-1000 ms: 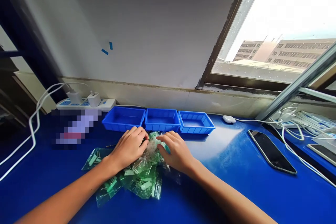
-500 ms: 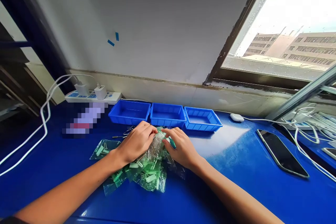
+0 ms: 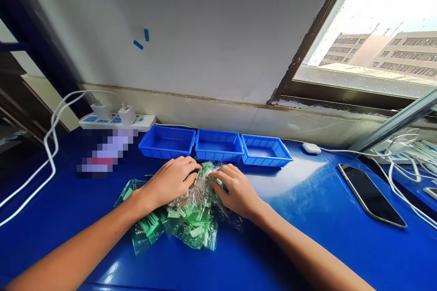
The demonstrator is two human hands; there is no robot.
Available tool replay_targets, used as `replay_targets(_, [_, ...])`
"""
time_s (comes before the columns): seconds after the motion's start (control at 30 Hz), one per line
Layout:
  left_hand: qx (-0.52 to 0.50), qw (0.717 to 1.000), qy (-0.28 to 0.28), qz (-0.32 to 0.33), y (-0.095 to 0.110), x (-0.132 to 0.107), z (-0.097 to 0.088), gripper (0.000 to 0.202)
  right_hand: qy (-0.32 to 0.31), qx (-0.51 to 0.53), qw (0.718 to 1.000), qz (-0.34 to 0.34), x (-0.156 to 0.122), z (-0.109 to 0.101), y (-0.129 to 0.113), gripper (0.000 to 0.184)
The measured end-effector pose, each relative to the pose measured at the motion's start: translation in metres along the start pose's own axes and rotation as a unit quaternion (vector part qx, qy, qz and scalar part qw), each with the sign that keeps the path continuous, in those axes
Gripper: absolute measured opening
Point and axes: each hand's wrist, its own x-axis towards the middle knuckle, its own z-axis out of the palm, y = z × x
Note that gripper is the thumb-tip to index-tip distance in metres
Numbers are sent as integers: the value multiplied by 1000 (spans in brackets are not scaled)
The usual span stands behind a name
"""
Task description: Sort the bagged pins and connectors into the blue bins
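My left hand (image 3: 174, 179) reaches over a pile of small bags, thumb and forefinger closed near a thin metal screw (image 3: 195, 178); the exact grip is partly hidden. My right hand (image 3: 235, 188) is curled at the other side, fingertips and thumb on a crumpled clear plastic bag (image 3: 205, 182). Several thin metal screws (image 3: 184, 201) show in or under the clear plastic. Below lie green-tinted bags (image 3: 196, 229) with white plastic pieces inside. Another green bag (image 3: 148, 227) lies under my left wrist.
Three blue bins stand in a row behind the pile: left (image 3: 167, 151), middle (image 3: 220, 155) and right (image 3: 268, 162). A power strip (image 3: 148, 122) with chargers is at the back left. A phone (image 3: 372, 195), a white case (image 3: 311, 148) and cables lie right on the blue table (image 3: 300, 218).
My left hand has drawn slightly left, away from my right fingertips, so the gap between the hands is wider. My right hand stays at the clear bag. The view has shifted a little.
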Motion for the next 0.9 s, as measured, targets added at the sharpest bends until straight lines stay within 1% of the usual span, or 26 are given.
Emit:
replay_targets(0.07, [-3, 1000, -1, -17, 2, -1, -1, 24, -3, -6, 1000, 0, 1, -1, 0, 15])
replay_targets(0.23, [35, 997, -5, -63, 6, -3, 0, 13, 2, -10, 1000, -1, 2, 1, -1, 15])
replay_targets(0.3, [41, 996, -8, -76, 6, -4, 1, 13, 2, -6, 1000, -1, 2, 1, -1, 15])
replay_targets(0.4, [51, 996, -5, -73, 5, -4, 3, 14, 0, 2, 1000, 1, 1, 1, -1, 15])
replay_targets(0.5, [45, 998, 18, -47, 3, -3, 4, 15, -2, 8, 1000, 1, 1, 0, -1, 15])
replay_targets(0.57, [11, 999, 40, -24, 5, -2, 3, 15, 4, 9, 1000, 0, 1, 0, -1, 16])
replay_targets(0.63, [-48, 998, 50, -1, 10, -2, 1, 15, 20, 9, 1000, -5, 0, 1, -1, 19])
replay_targets(0.73, [-146, 988, 42, 24, 20, -2, -1, 13, 65, 4, 998, -22, -2, 0, -3, 23])
replay_targets(0.8, [-198, 979, 41, 14, 26, -3, -1, 11, 96, -1, 995, -40, -3, -1, -6, 19])
replay_targets(0.9, [-263, 963, 37, -36, 31, -4, 2, 4, 118, -10, 991, -58, -3, -3, -11, 9])
